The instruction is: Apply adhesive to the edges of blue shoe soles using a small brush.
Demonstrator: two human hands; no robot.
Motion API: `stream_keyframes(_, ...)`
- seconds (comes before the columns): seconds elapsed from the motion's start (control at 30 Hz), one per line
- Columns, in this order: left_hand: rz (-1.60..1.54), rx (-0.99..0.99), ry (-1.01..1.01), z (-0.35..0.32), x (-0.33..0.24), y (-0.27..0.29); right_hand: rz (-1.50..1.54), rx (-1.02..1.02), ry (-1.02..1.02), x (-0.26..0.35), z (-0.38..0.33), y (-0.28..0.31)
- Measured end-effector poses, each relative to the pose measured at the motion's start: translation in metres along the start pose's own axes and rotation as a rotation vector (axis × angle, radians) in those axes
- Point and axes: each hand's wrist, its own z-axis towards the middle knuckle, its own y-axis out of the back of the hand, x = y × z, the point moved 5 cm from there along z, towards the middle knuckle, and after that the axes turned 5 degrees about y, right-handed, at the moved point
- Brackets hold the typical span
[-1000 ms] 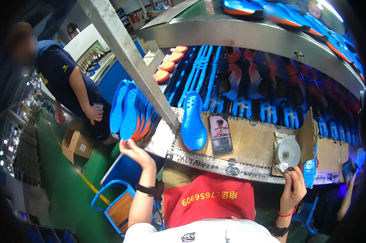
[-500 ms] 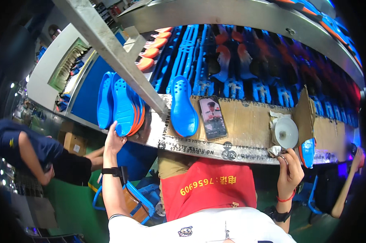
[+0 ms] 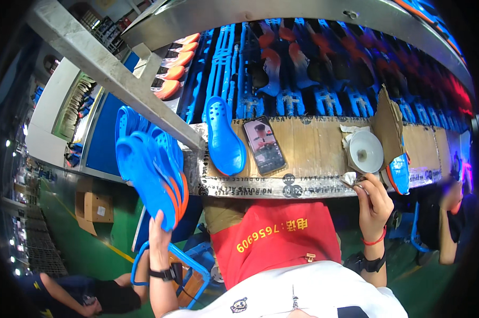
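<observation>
The left hand (image 3: pixel 159 236) was raised at the left end of the cardboard-covered bench (image 3: pixel 313 143), its fingers pressed together around the lower end of a stack of blue soles (image 3: pixel 146 172) with orange edges showing between them. The stack stood tilted, fanned a little at the top, just beside the grey metal post (image 3: pixel 112 71) and apart from the bench surface.

The right hand (image 3: pixel 374 204) was curled at the bench's front edge, pinching a small pale scrap or tool (too small to tell which) just below the white dish (image 3: pixel 365 151).

In this one head view, a single blue sole (image 3: pixel 224 139) lay flat on the cardboard, with a phone (image 3: pixel 264 146) just beside it. Behind ran a rack of blue fixtures (image 3: pixel 324 79).

The soles looked like light, flexible foam, probably apt to slide against each other, so a grip across the heel end, squeezing the whole stack, seemed soundest.
</observation>
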Motion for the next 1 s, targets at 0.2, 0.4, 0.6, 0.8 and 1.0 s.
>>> stream_keyframes(0.2,0.007,0.082,-0.034,-0.079,0.015,-0.031,0.003,-0.002,-0.004,-0.011,0.001,-0.007)
stream_keyframes(0.4,-0.060,0.424,0.197,-0.075,0.038,-0.176,-0.018,0.008,-0.048,-0.016,-0.002,-0.002)
stream_keyframes(0.6,-0.147,0.549,0.270,-0.057,0.066,-0.320,-0.068,0.013,-0.052,-0.023,-0.004,0.002)
stream_keyframes(0.8,-0.107,0.477,0.230,-0.049,0.101,-0.358,-0.221,0.014,0.002,-0.030,0.010,0.002)
stream_keyframes(1.0,-0.091,0.654,0.324,-0.065,0.087,-0.346,-0.478,0.067,0.023,-0.050,0.017,-0.012)
